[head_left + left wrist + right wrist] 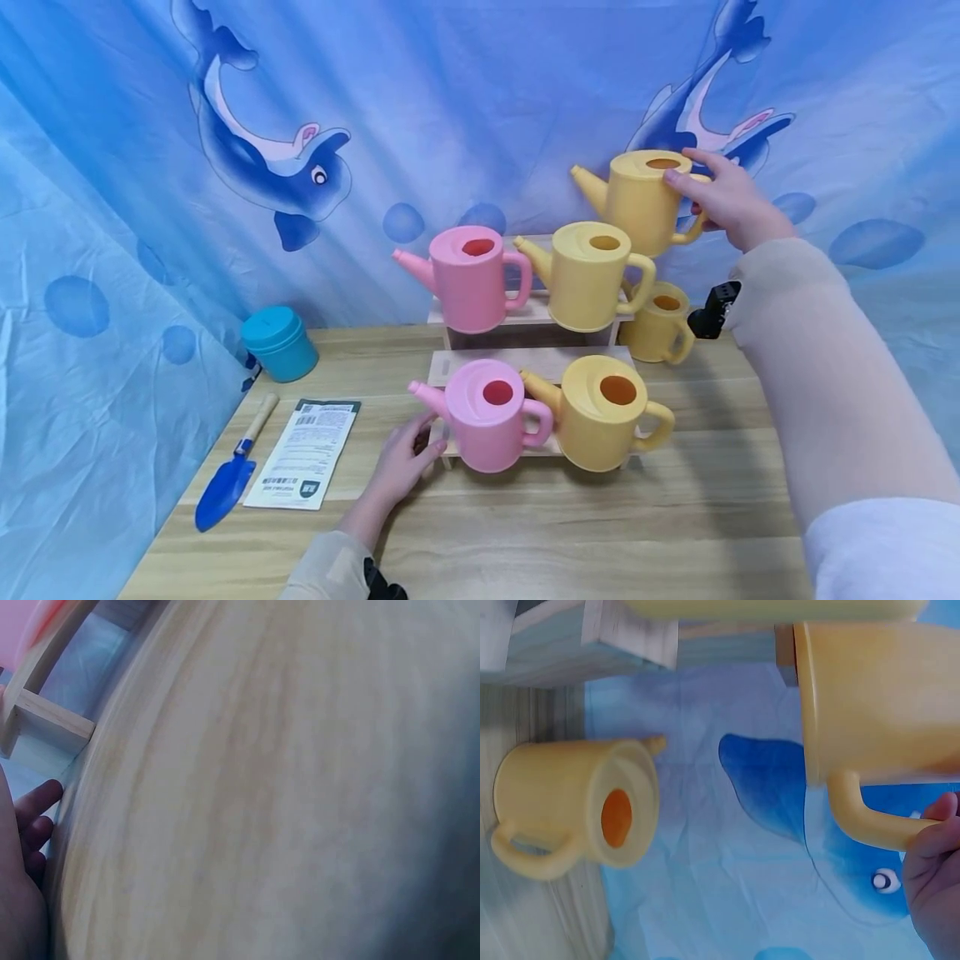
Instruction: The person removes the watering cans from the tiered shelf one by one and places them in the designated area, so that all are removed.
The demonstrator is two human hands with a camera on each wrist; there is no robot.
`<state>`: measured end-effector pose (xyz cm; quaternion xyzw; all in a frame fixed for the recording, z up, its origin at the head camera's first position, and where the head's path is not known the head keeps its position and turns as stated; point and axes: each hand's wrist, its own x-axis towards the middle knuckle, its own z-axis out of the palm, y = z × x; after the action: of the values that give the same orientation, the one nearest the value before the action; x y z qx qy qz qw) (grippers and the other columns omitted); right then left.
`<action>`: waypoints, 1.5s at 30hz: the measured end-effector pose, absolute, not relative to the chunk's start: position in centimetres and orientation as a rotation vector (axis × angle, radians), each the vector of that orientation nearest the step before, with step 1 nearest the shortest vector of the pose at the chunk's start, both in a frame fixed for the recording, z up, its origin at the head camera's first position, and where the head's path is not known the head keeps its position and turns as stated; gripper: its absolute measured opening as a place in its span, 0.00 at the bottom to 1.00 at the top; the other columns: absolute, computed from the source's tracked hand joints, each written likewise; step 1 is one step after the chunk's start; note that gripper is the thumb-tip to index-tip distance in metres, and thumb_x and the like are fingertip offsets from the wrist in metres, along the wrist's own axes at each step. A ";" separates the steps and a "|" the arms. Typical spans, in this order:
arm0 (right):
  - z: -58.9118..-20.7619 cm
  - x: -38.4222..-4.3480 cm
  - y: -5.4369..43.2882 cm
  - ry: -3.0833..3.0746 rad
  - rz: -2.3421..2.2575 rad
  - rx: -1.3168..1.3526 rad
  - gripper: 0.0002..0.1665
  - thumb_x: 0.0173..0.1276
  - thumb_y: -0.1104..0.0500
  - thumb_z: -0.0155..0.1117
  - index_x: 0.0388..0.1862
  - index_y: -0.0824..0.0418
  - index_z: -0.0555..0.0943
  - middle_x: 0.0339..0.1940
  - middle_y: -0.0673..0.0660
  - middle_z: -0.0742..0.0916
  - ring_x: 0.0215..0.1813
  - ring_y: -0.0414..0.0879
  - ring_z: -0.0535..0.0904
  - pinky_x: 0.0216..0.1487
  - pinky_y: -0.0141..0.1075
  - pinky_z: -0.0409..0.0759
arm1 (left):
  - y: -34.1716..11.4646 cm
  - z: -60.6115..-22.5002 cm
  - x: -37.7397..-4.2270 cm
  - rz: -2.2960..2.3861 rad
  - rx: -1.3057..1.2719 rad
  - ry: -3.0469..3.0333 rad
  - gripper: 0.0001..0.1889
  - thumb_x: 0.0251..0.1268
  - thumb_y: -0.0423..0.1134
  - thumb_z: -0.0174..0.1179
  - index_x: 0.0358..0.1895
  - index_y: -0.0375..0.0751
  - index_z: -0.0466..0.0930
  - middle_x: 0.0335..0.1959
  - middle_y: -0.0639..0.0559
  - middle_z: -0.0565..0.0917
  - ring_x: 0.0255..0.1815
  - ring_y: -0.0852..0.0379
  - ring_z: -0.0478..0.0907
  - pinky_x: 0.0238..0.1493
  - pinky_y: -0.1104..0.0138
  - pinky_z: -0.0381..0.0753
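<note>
My right hand [723, 196] grips a yellow watering can [643, 204] by its handle and top rim, raised at the back right above the wooden shelf. At the left end of the lower step, my left hand [405, 462] holds the edge of the wooden shelf [427, 372], thumb in front. Just above those fingers stands a pink watering can [487, 425], with a yellow watering can [603, 417] beside it. On the upper step are another pink watering can [471, 287] and a pale yellow one [588, 283]. The left fingertips are partly hidden.
Behind the shelf's right end, another yellow watering can [577, 802] stands on the table [525, 542]. To the left lie a blue trowel [227, 492] and a white seed packet [306, 454], near a turquoise lidded pot [279, 342]. A blue dolphin curtain [450, 100] hangs behind.
</note>
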<state>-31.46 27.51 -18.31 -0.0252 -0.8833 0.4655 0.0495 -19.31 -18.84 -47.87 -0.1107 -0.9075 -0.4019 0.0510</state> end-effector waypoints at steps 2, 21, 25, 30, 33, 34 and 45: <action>-18.4 -31.3 28.1 -2.678 1.422 -0.066 0.53 0.53 0.26 0.52 0.75 0.36 0.46 0.44 0.58 0.67 0.38 0.49 0.65 0.38 0.38 0.70 | -18.9 -47.9 -19.3 -1.225 -0.340 -2.757 0.31 0.62 0.58 0.56 0.66 0.49 0.67 0.60 0.45 0.75 0.60 0.43 0.67 0.60 0.44 0.60; -20.5 -29.0 34.2 -2.630 1.435 -0.200 0.54 0.52 0.26 0.52 0.75 0.34 0.43 0.45 0.53 0.67 0.38 0.50 0.64 0.37 0.42 0.67 | -19.7 -47.9 -19.7 -1.178 -0.384 -2.698 0.27 0.62 0.50 0.58 0.64 0.47 0.69 0.51 0.44 0.80 0.53 0.44 0.72 0.56 0.45 0.64; -21.8 -28.4 35.5 -2.618 1.441 -0.231 0.54 0.53 0.26 0.51 0.75 0.34 0.41 0.49 0.55 0.66 0.39 0.51 0.64 0.35 0.39 0.70 | -19.7 -47.9 -19.7 -1.190 -0.390 -2.691 0.27 0.62 0.50 0.59 0.64 0.47 0.70 0.51 0.44 0.81 0.54 0.43 0.72 0.56 0.45 0.65; -23.6 -27.7 36.8 -2.573 1.452 -0.308 0.53 0.52 0.26 0.51 0.74 0.31 0.42 0.59 0.60 0.64 0.41 0.51 0.64 0.35 0.37 0.71 | -19.7 -47.8 -19.6 -1.183 -0.365 -2.718 0.28 0.62 0.52 0.58 0.65 0.48 0.68 0.52 0.43 0.79 0.55 0.42 0.70 0.57 0.44 0.63; -24.9 -27.6 37.2 -2.533 1.482 -0.359 0.52 0.52 0.25 0.51 0.73 0.29 0.42 0.69 0.61 0.58 0.44 0.52 0.64 0.40 0.40 0.70 | -19.7 -47.5 -19.6 -1.196 -0.352 -2.725 0.29 0.62 0.53 0.58 0.65 0.49 0.68 0.53 0.43 0.79 0.56 0.42 0.70 0.57 0.44 0.63; -25.3 -27.6 37.4 -2.525 1.480 -0.379 0.52 0.52 0.25 0.51 0.73 0.29 0.42 0.70 0.61 0.58 0.44 0.52 0.64 0.40 0.40 0.70 | -19.7 -47.5 -19.6 -1.199 -0.350 -2.728 0.29 0.62 0.54 0.58 0.65 0.49 0.68 0.53 0.43 0.79 0.56 0.42 0.69 0.58 0.44 0.63; -31.1 -27.5 37.8 -2.421 1.575 -0.482 0.51 0.53 0.26 0.51 0.73 0.30 0.42 0.73 0.58 0.56 0.45 0.49 0.64 0.43 0.42 0.69 | -19.7 -47.5 -19.4 -1.224 -0.356 -2.723 0.29 0.62 0.54 0.58 0.65 0.49 0.69 0.55 0.44 0.78 0.57 0.43 0.69 0.58 0.44 0.62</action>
<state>-27.48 37.78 -31.09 -0.1638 -0.8221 0.5347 0.1068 -19.37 -19.73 -47.50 -0.1182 -0.9036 -0.4062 0.0676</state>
